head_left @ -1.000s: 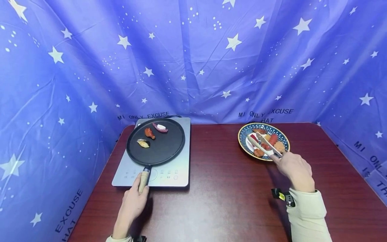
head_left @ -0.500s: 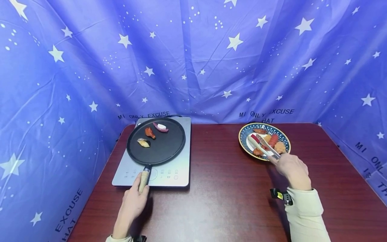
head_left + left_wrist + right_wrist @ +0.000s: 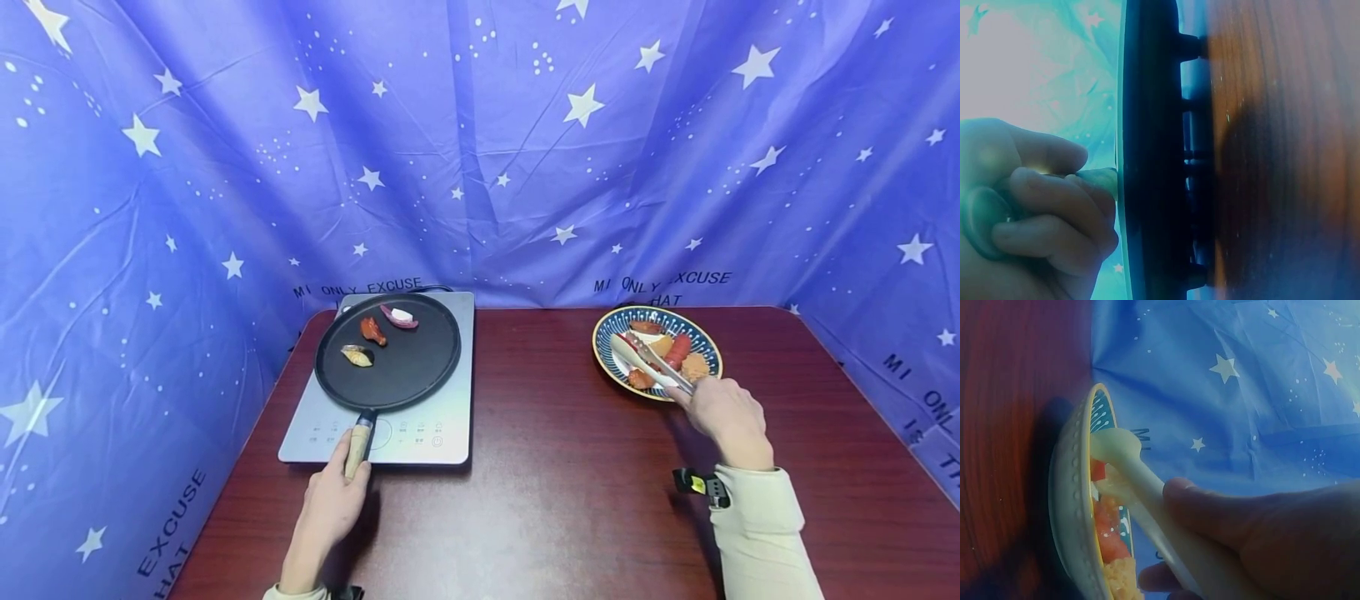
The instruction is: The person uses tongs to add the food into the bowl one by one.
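In the head view my left hand (image 3: 333, 500) grips the wooden handle (image 3: 358, 450) of a flat black frying pan (image 3: 397, 371). The pan sits on a silver induction cooker (image 3: 450, 417). A drumstick (image 3: 371, 330), a purple-edged onion-like piece (image 3: 399, 317) and a yellow piece with a dark shell (image 3: 357, 356) lie in it. On the right, my right hand (image 3: 727, 421) holds tongs (image 3: 637, 362), their tips low inside a blue patterned plate (image 3: 609, 329). Something red shows by the tips; whether they pinch it I cannot tell. A red sausage (image 3: 677, 352) lies beside them.
A dark red wooden table (image 3: 540, 467) carries everything, with its surface between cooker and plate. A tan crumbly piece (image 3: 695, 365) and an orange-brown piece (image 3: 640, 379) are on the plate too. Behind hangs a blue star-patterned curtain (image 3: 480, 208).
The two tips of the tongs have come closer together over the plate, and my right hand has shifted slightly left. My left hand and the pan have stayed put.
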The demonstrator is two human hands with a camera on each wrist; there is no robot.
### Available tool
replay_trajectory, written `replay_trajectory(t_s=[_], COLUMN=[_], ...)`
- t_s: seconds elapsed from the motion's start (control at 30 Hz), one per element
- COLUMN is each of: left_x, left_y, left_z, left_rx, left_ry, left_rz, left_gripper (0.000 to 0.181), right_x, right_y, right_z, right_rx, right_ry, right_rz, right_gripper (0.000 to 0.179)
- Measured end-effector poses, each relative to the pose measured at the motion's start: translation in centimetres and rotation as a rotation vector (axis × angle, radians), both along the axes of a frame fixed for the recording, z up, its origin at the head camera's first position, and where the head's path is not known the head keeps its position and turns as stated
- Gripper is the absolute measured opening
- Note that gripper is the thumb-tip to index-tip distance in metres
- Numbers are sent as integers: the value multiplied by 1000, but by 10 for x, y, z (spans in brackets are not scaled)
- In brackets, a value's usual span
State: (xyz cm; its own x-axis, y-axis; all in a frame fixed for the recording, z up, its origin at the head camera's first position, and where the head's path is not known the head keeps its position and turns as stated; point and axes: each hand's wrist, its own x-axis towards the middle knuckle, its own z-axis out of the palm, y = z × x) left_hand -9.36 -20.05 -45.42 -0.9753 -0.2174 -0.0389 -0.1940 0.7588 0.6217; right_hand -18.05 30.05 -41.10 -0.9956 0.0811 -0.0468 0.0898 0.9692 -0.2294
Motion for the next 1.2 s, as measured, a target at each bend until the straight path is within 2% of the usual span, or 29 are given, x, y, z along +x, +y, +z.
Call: replay_trajectory(t_s=[0.3,0.53,0.8,1.2], left_x=[0,1,0,0], left_y=[0,-1,0,0], left_z=[0,-2,-2,-1], left_rx=[2,3,-2,-6], left_ry=[11,14,9,12], left_rz=[-2,0,2,-1], left_gripper=[59,59,59,58], right_x=[-3,-4,-5,-4], right_y=[5,8,9,12], right_z=[-3,-4,-2,-1], right_rx=[-28,-36,-55,-121], right_ry=[9,49,62,159], right_rz=[14,36,2,34], right_gripper=[58,56,62,58])
